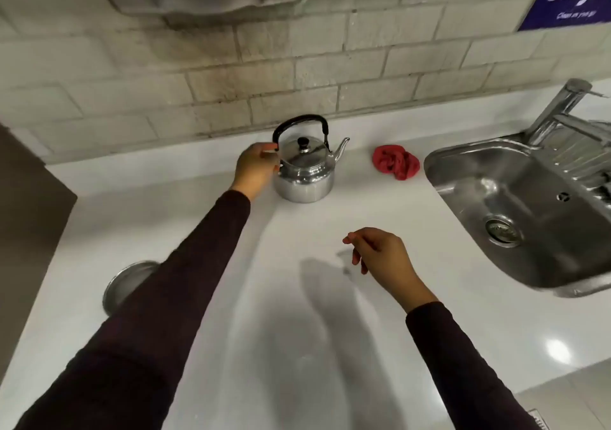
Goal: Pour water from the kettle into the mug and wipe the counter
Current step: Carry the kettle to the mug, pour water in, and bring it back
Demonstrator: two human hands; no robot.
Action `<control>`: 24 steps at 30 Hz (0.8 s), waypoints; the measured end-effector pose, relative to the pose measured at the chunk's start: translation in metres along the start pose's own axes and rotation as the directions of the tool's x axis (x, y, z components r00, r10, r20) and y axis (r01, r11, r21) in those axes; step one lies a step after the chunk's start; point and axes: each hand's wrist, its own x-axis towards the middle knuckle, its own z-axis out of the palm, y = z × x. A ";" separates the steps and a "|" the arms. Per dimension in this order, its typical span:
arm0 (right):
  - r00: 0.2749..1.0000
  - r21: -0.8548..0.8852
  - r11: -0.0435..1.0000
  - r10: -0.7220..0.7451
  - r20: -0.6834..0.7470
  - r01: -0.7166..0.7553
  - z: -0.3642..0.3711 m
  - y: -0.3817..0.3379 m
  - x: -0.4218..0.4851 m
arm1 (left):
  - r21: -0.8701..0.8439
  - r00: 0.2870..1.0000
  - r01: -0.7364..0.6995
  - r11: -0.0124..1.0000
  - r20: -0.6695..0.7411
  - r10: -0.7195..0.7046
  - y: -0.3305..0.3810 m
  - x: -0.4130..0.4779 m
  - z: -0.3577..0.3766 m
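A shiny steel kettle (304, 172) with a black arched handle stands upright on the white counter (297, 314) near the tiled wall, its spout pointing right. My left hand (256, 168) is pressed against the kettle's left side, fingers closed at the base of the handle. A crumpled red cloth (395, 162) lies on the counter to the right of the kettle, beside the sink. My right hand (380, 257) hovers over the middle of the counter, fingers loosely curled and apart, holding nothing. No mug is in view.
A steel sink (515, 211) with a tap (558, 105) is set into the counter at the right. A round metal lid or plate (124, 284) lies at the left, partly hidden by my left sleeve. A dark panel bounds the far left.
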 end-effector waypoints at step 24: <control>0.999 0.005 1.000 -0.004 0.054 0.004 -0.043 0.012 0.053 | 0.133 0.956 -0.278 0.951 -0.057 0.287 0.064 0.052 0.035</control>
